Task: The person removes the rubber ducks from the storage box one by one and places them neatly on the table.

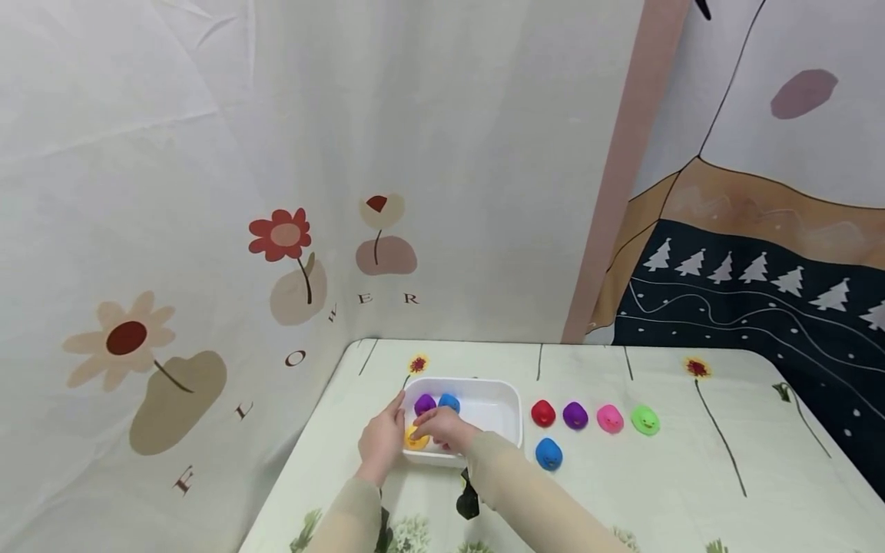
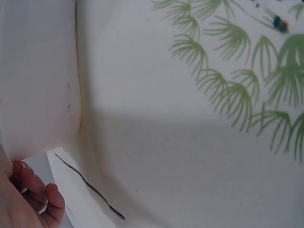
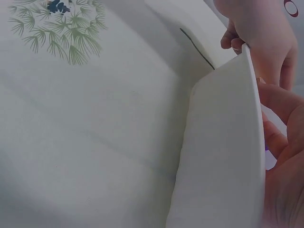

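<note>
A white rectangular tray (image 1: 499, 411) stands on the table, its walls close up in both wrist views. My left hand (image 1: 382, 439) grips its left end, fingers curled at the corner in the left wrist view. My right hand (image 1: 445, 428) reaches over the near wall into the tray, its fingertips right at a yellow round toy (image 1: 413, 441) with a small face. Whether they pinch it I cannot tell; the tray wall hides them in the right wrist view. Behind them in the tray lie a purple toy (image 1: 425, 404) and a blue toy (image 1: 449, 402).
Right of the tray, a red toy (image 1: 543, 413), a purple toy (image 1: 575, 415), a pink toy (image 1: 611, 418) and a green toy (image 1: 646, 420) lie in a row. A blue toy (image 1: 549, 454) lies nearer. Printed curtains (image 1: 470, 192) hang behind the flower-patterned tablecloth (image 1: 622, 484).
</note>
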Demonstrator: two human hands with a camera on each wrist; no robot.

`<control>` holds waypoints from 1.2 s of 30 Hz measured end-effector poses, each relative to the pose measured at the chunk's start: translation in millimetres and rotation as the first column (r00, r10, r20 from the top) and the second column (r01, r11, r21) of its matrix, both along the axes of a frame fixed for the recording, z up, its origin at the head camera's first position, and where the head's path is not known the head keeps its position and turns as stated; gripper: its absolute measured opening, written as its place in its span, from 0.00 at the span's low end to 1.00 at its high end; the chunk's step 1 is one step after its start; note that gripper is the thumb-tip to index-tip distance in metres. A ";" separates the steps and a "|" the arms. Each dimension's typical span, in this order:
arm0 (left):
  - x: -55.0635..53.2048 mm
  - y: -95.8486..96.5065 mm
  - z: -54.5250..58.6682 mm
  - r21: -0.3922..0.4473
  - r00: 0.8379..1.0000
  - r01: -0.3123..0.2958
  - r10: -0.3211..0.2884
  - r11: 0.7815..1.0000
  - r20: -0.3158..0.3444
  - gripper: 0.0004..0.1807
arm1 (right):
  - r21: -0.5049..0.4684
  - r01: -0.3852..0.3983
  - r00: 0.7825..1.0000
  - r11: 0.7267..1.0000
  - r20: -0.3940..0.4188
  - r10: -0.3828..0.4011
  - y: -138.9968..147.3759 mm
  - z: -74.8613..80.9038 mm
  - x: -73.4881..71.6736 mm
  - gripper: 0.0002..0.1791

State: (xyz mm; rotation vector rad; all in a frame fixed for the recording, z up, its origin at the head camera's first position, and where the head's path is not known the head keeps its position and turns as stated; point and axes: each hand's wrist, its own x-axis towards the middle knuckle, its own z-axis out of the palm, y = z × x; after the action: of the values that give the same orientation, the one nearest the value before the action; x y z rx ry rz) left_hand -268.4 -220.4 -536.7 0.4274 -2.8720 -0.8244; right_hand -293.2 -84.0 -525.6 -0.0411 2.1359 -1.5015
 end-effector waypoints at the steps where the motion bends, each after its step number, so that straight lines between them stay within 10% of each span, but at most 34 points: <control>1: 0.4 0.2 -0.1 0.002 1.000 -0.001 0.001 1.000 0.001 0.24 | 0.007 -0.002 1.000 1.000 -0.006 0.002 -0.5 -1.1 0.0 0.11; 36: 2.2 0.0 1.1 -0.035 0.997 0.035 -0.037 0.999 -0.068 0.22 | 0.015 -0.043 0.993 0.999 -0.113 0.044 8.3 0.8 -3.3 0.11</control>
State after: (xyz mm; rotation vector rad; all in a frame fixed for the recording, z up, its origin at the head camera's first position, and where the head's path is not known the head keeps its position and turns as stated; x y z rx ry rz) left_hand -266.2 -220.4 -535.6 0.3378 -2.8341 -0.7784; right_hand -296.5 -75.7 -524.8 -0.1719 2.2185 -1.4932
